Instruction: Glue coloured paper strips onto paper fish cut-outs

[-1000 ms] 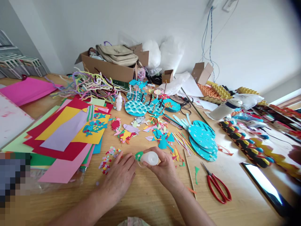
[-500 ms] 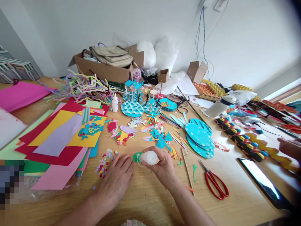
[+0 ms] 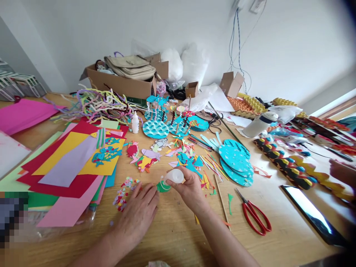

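My right hand (image 3: 189,191) grips a white squeeze glue bottle (image 3: 175,175), tipped so its base faces me. The bottle's nozzle end is over a small green paper cutout (image 3: 164,187), and the tip itself is hard to make out. Flat on the table lies my left hand (image 3: 141,205), its fingers stretched out and the fingertips at the green paper's left edge. Small paper dots (image 3: 122,196) in several colours are scattered just left of these fingers. Beyond both hands lie paper fish (image 3: 147,161) and teal scraps (image 3: 190,163).
Coloured paper sheets (image 3: 63,163) are stacked at left. Red-handled scissors (image 3: 256,217), a wooden stick (image 3: 221,200) and a phone (image 3: 311,215) lie at right. Teal discs (image 3: 236,159) and a second glue bottle (image 3: 135,123) are farther back. Another person's hand (image 3: 342,171) shows at the right edge.
My right hand has raised the glue bottle slightly and shifted it a little left, tilting it more upright, so more of the green paper shows. My left hand stays put.
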Action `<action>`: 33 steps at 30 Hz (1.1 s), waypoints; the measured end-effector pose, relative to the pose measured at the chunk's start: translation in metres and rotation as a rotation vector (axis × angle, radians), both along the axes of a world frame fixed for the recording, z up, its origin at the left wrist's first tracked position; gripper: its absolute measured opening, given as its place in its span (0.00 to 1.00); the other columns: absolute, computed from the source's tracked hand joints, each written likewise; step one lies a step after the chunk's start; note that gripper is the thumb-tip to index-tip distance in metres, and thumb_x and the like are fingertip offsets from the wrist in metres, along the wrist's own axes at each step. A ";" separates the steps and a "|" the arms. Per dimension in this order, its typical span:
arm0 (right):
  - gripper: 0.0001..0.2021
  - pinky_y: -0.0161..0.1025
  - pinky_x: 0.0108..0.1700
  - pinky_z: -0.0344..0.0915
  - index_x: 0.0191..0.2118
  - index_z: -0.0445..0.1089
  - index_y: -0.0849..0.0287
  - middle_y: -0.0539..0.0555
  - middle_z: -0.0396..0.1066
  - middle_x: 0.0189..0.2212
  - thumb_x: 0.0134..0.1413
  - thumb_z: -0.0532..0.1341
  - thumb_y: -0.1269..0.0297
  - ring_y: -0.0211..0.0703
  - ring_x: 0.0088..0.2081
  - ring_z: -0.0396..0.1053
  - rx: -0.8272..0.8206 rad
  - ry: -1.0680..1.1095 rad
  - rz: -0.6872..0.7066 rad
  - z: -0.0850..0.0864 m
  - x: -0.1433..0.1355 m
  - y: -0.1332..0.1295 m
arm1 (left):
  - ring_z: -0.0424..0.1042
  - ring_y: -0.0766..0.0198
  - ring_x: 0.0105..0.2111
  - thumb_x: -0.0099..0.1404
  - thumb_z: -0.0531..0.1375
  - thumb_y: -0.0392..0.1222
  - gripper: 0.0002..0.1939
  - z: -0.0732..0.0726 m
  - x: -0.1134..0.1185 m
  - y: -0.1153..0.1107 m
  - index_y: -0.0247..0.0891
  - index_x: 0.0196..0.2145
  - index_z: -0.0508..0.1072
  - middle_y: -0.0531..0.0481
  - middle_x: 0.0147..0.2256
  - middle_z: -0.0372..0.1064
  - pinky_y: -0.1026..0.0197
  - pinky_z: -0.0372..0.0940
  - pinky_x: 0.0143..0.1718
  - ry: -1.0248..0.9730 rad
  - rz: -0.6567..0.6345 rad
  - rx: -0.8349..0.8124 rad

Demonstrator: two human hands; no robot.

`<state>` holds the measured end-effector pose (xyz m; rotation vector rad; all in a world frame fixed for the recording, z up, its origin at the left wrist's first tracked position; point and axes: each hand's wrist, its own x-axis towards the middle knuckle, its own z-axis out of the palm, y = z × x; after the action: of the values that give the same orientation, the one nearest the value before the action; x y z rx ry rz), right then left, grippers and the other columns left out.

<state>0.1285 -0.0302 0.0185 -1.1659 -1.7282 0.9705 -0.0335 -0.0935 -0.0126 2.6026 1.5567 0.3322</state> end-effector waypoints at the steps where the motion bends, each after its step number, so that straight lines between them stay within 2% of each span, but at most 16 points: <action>1: 0.08 0.33 0.29 0.60 0.25 0.66 0.58 0.48 0.66 0.22 0.44 0.63 0.61 0.37 0.25 0.62 -0.002 0.008 0.000 0.000 -0.001 0.001 | 0.61 0.54 0.51 0.60 0.53 0.30 0.16 0.000 0.000 0.000 0.35 0.46 0.67 0.45 0.47 0.67 0.43 0.50 0.54 -0.003 0.000 0.006; 11: 0.11 0.32 0.28 0.58 0.22 0.63 0.58 0.48 0.64 0.21 0.44 0.62 0.58 0.36 0.24 0.60 0.032 -0.032 0.039 0.005 -0.004 0.001 | 0.62 0.53 0.49 0.58 0.53 0.29 0.16 -0.003 -0.001 0.000 0.34 0.45 0.68 0.44 0.46 0.68 0.43 0.51 0.52 0.011 -0.013 0.052; 17: 0.10 0.32 0.29 0.58 0.23 0.63 0.58 0.48 0.64 0.21 0.46 0.62 0.59 0.36 0.24 0.60 0.074 -0.090 -0.003 0.006 0.003 -0.001 | 0.64 0.53 0.48 0.59 0.52 0.30 0.15 -0.001 -0.002 0.001 0.34 0.43 0.68 0.44 0.45 0.68 0.44 0.52 0.51 0.018 -0.026 0.092; 23: 0.09 0.33 0.31 0.59 0.24 0.63 0.58 0.49 0.66 0.23 0.46 0.61 0.60 0.38 0.27 0.63 0.135 -0.099 0.053 0.008 -0.004 -0.002 | 0.64 0.53 0.48 0.59 0.51 0.30 0.15 -0.004 -0.004 0.002 0.33 0.44 0.69 0.44 0.45 0.69 0.44 0.52 0.51 0.014 -0.035 0.107; 29: 0.06 0.33 0.31 0.59 0.25 0.65 0.58 0.49 0.66 0.23 0.46 0.61 0.62 0.38 0.27 0.63 0.132 -0.143 0.015 0.008 0.009 -0.001 | 0.65 0.54 0.47 0.58 0.50 0.30 0.16 -0.005 -0.003 0.002 0.34 0.43 0.69 0.45 0.45 0.69 0.45 0.54 0.51 0.011 -0.039 0.120; 33: 0.06 0.33 0.31 0.59 0.26 0.65 0.58 0.50 0.67 0.24 0.46 0.62 0.62 0.38 0.27 0.63 0.143 -0.125 0.029 0.005 0.000 -0.002 | 0.64 0.54 0.47 0.58 0.50 0.30 0.16 -0.008 -0.003 0.002 0.35 0.43 0.70 0.45 0.45 0.69 0.45 0.54 0.51 0.006 -0.040 0.150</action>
<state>0.1283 -0.0321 0.0236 -1.1315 -1.8857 0.7915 -0.0369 -0.0912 -0.0203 2.7442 1.5360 0.4552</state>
